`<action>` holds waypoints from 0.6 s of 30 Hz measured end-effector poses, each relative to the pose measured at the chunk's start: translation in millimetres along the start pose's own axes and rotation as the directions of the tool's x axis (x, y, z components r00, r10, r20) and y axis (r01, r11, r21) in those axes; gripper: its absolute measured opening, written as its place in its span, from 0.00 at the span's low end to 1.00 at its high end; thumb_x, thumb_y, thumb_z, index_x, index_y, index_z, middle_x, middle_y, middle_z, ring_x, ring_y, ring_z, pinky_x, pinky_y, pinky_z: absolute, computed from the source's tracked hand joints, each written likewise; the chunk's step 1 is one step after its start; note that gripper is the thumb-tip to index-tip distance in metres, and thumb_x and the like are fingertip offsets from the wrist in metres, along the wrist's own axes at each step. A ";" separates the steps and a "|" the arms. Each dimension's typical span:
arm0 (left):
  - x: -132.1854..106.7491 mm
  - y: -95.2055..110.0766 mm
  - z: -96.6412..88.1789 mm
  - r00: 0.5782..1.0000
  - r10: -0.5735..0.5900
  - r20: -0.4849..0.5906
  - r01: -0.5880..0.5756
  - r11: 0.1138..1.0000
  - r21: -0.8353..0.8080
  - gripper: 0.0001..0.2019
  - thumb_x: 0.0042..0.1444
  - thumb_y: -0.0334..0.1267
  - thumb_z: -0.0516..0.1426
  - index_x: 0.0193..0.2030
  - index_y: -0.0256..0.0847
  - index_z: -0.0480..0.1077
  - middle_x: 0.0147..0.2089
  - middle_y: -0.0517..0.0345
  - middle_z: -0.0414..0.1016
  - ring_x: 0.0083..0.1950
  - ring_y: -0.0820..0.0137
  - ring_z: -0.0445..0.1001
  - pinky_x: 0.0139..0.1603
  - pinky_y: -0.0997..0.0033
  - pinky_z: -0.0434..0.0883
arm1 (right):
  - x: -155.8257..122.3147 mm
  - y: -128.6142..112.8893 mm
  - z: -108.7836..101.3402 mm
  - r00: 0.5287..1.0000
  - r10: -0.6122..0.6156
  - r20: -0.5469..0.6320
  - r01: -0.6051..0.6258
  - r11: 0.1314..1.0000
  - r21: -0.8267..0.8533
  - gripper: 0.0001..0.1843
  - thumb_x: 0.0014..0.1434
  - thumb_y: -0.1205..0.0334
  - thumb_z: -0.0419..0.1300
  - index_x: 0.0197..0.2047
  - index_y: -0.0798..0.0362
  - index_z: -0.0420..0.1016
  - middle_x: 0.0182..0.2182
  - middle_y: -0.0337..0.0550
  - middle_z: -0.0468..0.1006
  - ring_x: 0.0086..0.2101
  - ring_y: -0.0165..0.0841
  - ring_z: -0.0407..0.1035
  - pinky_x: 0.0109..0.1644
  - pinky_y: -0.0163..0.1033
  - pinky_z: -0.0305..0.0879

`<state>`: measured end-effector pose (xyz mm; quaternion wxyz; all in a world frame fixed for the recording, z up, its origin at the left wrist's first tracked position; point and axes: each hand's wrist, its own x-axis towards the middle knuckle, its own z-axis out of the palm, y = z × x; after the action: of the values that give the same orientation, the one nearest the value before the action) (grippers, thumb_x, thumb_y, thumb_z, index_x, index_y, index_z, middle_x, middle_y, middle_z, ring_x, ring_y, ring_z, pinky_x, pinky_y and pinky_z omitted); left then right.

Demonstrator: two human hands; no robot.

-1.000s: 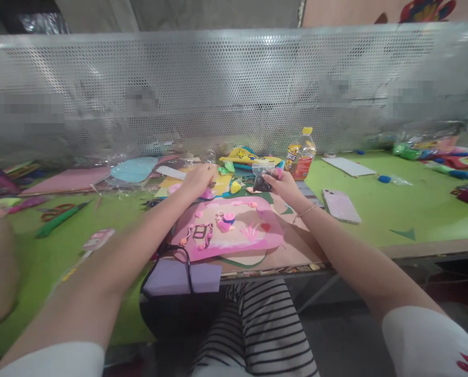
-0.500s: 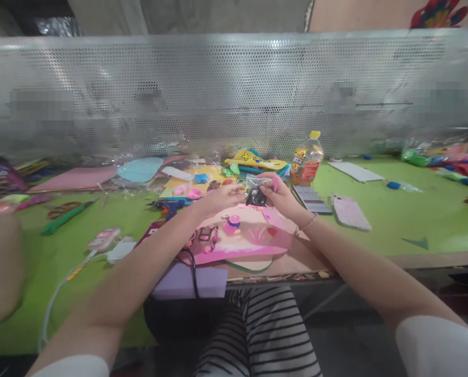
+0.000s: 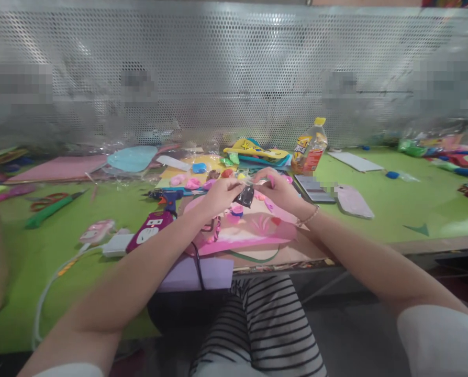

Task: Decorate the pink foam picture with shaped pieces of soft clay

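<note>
A small clear plastic bag with black contents (image 3: 245, 197) hangs between my two hands, above a pink decorated sheet (image 3: 253, 235). My left hand (image 3: 223, 193) is closed on the bag's left upper side. With bent, pinched fingers my right hand (image 3: 275, 187) grips its top right edge. Small pink and purple pieces lie on the sheet below, some hidden behind my hands. Beyond my left hand are several soft coloured lumps, among them a pink lump (image 3: 192, 183) and a blue lump (image 3: 198, 167).
A bottle with a yellow cap (image 3: 309, 149) stands behind my right hand, near a phone (image 3: 315, 188) and a pale pink case (image 3: 354, 201). To the left lie a green cutter (image 3: 53, 209), scissors (image 3: 47, 201), a blue glue gun (image 3: 171, 200) and a white cable (image 3: 47, 285). A perforated metal panel (image 3: 218, 73) rises behind.
My left hand has come over to the bag and taken hold of it. The bag has shifted slightly left, and the view has tilted down.
</note>
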<state>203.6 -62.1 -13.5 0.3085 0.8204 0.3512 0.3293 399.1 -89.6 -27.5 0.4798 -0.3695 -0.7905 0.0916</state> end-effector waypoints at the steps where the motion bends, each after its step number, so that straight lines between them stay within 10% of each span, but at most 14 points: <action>1: -0.1 -0.8 0.5 1.000 0.015 -0.011 -0.015 1.000 0.008 0.10 0.57 0.40 0.52 0.32 0.37 0.71 0.28 0.60 0.69 0.31 0.70 0.67 0.34 0.70 0.62 | 0.7 -0.9 -1.5 1.000 -0.010 -0.002 0.010 1.000 -0.001 0.02 0.59 0.62 0.56 0.35 0.50 0.69 0.36 0.43 0.73 0.41 0.36 0.68 0.48 0.44 0.64; 18: -2.8 -9.8 13.7 0.990 0.143 0.009 -0.143 0.986 0.082 0.09 0.59 0.42 0.52 0.37 0.39 0.68 0.35 0.57 0.72 0.37 0.67 0.72 0.37 0.70 0.68 | 3.1 11.8 -8.5 0.996 -0.047 0.073 0.058 0.986 -0.156 0.07 0.58 0.61 0.57 0.29 0.52 0.70 0.31 0.43 0.71 0.35 0.34 0.66 0.40 0.40 0.63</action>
<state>208.9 -62.5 -29.8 0.2505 0.8561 0.3040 0.3346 411.1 -81.0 -26.8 0.4236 -0.3818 -0.8210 0.0289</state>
